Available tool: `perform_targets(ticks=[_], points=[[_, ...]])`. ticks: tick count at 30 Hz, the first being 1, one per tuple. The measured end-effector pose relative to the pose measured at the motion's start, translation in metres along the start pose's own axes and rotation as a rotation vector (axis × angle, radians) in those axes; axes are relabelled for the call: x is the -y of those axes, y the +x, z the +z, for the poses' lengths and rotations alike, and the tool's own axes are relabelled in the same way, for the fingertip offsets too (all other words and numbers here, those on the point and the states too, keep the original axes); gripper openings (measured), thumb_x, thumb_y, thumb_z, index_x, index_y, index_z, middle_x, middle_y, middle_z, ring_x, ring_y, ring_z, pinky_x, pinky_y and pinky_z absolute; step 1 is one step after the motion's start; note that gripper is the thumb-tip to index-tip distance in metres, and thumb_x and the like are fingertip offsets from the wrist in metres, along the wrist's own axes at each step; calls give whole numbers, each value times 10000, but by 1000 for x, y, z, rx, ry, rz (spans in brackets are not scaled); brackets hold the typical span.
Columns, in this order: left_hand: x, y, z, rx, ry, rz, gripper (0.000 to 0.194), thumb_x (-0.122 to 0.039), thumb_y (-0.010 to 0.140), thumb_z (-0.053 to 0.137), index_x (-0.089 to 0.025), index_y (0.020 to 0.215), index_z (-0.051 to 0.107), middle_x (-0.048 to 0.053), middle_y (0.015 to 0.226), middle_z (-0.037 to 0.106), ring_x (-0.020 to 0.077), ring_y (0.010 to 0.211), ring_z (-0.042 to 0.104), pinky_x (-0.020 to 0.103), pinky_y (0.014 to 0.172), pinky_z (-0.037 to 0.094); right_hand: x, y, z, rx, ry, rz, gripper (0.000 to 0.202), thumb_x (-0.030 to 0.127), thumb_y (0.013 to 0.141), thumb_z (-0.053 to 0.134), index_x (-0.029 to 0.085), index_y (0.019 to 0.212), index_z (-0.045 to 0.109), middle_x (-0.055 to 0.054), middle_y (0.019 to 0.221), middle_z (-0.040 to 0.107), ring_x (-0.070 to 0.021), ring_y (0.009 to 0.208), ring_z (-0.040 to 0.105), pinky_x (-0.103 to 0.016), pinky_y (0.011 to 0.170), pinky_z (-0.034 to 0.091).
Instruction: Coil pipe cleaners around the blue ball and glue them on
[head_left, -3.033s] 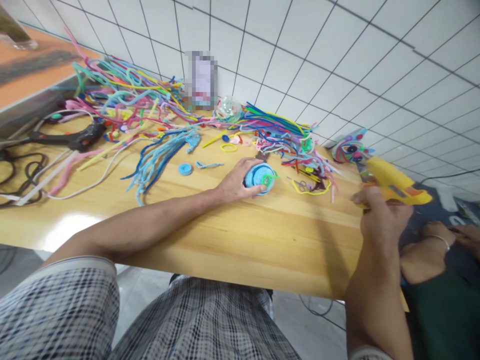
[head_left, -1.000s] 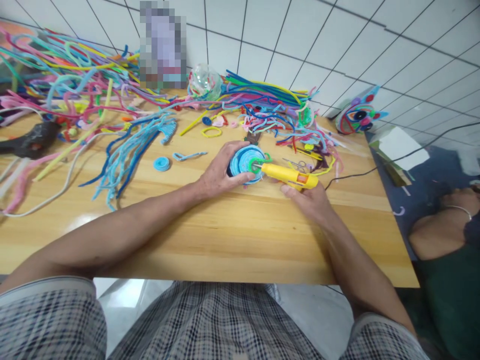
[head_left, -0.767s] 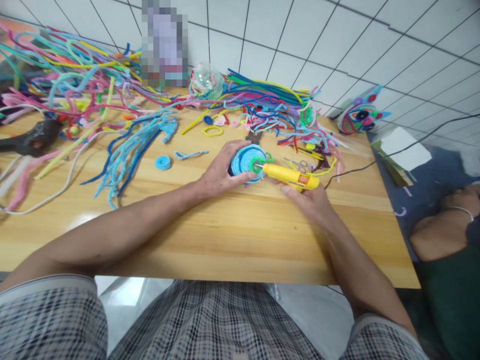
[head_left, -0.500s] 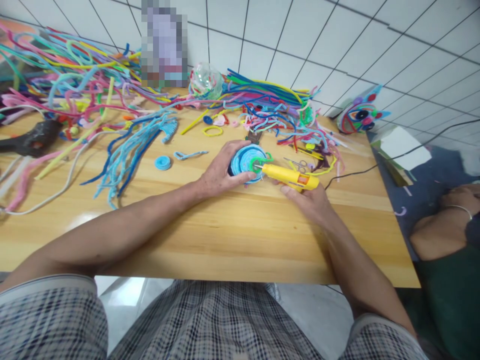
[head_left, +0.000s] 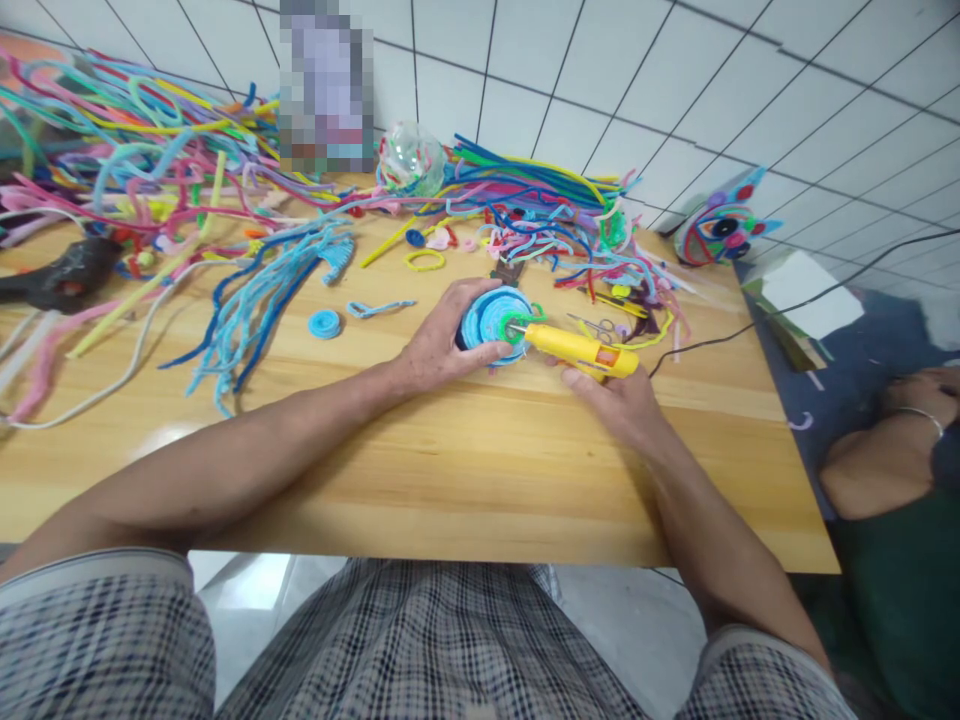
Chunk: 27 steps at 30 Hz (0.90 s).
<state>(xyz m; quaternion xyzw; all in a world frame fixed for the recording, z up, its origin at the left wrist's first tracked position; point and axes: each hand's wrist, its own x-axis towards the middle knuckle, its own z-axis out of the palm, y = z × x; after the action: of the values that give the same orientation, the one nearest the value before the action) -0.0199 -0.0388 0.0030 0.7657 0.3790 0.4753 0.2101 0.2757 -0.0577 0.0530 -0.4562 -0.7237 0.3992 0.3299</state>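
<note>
Yellow glue gun (head_left: 581,350) extends from the curled fingers of the right hand (head_left: 619,400), long axis nearly level, nozzle pointing left at the blue coiled piece (head_left: 482,322), which the left hand (head_left: 442,345) clasps between thumb and partly spread fingers.

Left hand (head_left: 442,340) gripping blue coiled piece (head_left: 482,322) with green centre, right hand (head_left: 619,400) holding yellow glue gun (head_left: 574,349), nozzle at the green centre, small blue coil (head_left: 324,323), scissors (head_left: 600,328), wooden table (head_left: 465,480).
</note>
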Motion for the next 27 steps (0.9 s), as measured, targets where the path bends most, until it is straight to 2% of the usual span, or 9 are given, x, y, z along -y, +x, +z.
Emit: perform_targets(ticks=[7, 17, 23, 27], points=[[1, 0, -1, -6, -17, 22, 833, -737, 964, 731, -216, 1574, 505, 185, 1534, 616, 347, 1433, 621, 519, 1225, 522, 0, 0, 2, 0, -11, -19, 268, 477, 930, 804, 255, 1073, 851, -57, 1066, 868, -315, 1130, 805, -485, 1012, 676], [1, -1, -1, -2, -10, 19, 834, -742, 967, 726, -211, 1570, 502, 185, 1536, 613, 330, 1443, 614, 504, 1230, 522, -2, -2, 4, 7, 23, -7, 310, 522, 934, 808, 259, 1095, 844, -65, 1094, 878, -315, 1132, 817, -508, 1035, 683], [2, -1, -1, 2, -5, 18, 846, -748, 964, 722, -215, 1582, 500, 191, 1544, 607, 347, 1441, 614, 523, 1224, 523, 1, -2, 4, 13, 41, 15, 314, 540, 923, 826, 267, 1077, 846, -64, 1119, 876, -331, 1204, 799, -522, 1074, 671], [1, 0, -1, 3, -13, 25, 830, -733, 969, 727, -217, 1580, 502, 187, 1541, 609, 346, 1445, 611, 523, 1234, 514, 0, -2, 4, 20, 52, 17, 360, 589, 923, 820, 270, 1088, 842, -65, 1106, 876, -325, 1170, 809, -533, 1072, 671]])
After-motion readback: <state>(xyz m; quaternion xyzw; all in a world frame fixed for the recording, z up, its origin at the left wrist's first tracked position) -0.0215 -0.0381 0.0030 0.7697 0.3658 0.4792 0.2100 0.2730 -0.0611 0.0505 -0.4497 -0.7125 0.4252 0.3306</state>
